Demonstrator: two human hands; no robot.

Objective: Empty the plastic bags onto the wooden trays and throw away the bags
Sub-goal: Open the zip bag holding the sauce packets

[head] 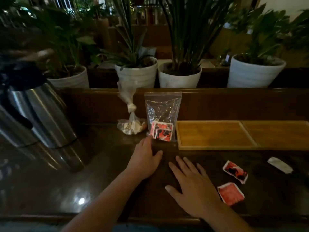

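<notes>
Nearest to us, our right hand lies flat on the dark surface with its grip spread wide and nothing in it. Just right of it lie two red packets and, farther right, a white packet. Our left hand reaches a bit farther, its grip spread too. One fingertip is touching, or nearly touching, the bottom corner of the zip bag.

The zip bag stands up against the back ledge and has red packets in its bottom. Left of it sits a knotted bag with pale bits inside. Right of the zip bag, just beside it, lie two wooden trays, and both look bare.

We think we are at the start: about to pick up the zip bag. Next we must take hold of it, pull the top open and tip it over the near tray.

There is lots of room between our hands and the trays. The shiny metal jugs on the left are well apart from our reach. Far away, plant pots stand behind the ledge, out of our way.
</notes>
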